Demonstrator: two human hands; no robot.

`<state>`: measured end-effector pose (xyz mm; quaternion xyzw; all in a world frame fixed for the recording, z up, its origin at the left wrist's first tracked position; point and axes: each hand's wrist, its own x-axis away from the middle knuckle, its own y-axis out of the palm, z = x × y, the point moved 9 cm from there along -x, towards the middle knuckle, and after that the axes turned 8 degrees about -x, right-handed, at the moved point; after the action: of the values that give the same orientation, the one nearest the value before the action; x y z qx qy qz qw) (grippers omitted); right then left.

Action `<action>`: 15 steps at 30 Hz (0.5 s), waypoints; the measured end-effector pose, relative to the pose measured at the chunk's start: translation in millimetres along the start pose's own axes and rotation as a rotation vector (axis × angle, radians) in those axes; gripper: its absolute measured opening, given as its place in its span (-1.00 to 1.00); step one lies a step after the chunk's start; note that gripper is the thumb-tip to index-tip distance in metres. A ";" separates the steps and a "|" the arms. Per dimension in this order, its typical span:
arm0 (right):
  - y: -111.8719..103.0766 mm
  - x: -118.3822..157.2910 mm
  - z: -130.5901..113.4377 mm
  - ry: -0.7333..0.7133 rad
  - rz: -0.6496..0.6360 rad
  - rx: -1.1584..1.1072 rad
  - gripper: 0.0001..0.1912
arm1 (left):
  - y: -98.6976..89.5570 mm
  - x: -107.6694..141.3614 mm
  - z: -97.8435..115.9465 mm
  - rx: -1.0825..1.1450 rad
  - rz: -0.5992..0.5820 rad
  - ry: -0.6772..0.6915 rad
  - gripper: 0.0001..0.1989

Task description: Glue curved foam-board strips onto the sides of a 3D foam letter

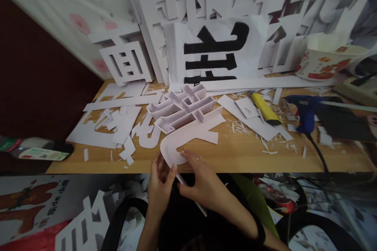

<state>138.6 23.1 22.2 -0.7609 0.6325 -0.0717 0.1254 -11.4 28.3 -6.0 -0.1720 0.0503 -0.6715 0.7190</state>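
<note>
Head view: A person's left hand [160, 178] is pinching a white strip [180, 178] against the curved edge of a white letter [188, 133], which is resting near the front edge of a wooden desk [235, 160]. The right hand [203, 176] is laying its index finger on the letter's flat hook, the thumb sitting apart beside the strip; whether that grip is clamping anything, one cannot tell. The strip's loose end is trailing below the desk edge. The letter's far strokes are already carrying upright walls, while the near hook is lying mostly bare, so the step in hand appears to be fitting a wall round that curve. The next move is likely calling for bending the strip snugly, edge upright, without creasing. A blue glue gun [308, 111] is lying at right, beyond a yellow tool [266, 110].
</note>
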 end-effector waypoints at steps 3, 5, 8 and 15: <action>0.2 0.2 0.2 0.004 -0.016 0.001 -0.23 | 0.3 2.1 -0.5 -0.011 0.052 -0.017 -0.30; -0.5 0.7 -0.6 -0.001 -0.034 0.002 -0.28 | 0.6 2.9 -0.2 -0.040 0.076 -0.015 -0.29; -2.2 1.6 1.5 0.011 -0.074 0.003 -0.38 | 0.6 3.1 0.6 -0.076 0.096 0.002 -0.34; -12.3 -8.8 11.1 -0.038 -0.039 0.017 -0.63 | 2.5 1.7 -5.0 -0.079 0.099 0.005 -0.43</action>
<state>151.5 35.0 15.5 -0.7733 0.6144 -0.0648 0.1426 -10.3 25.9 -11.2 -0.1960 0.0871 -0.6328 0.7440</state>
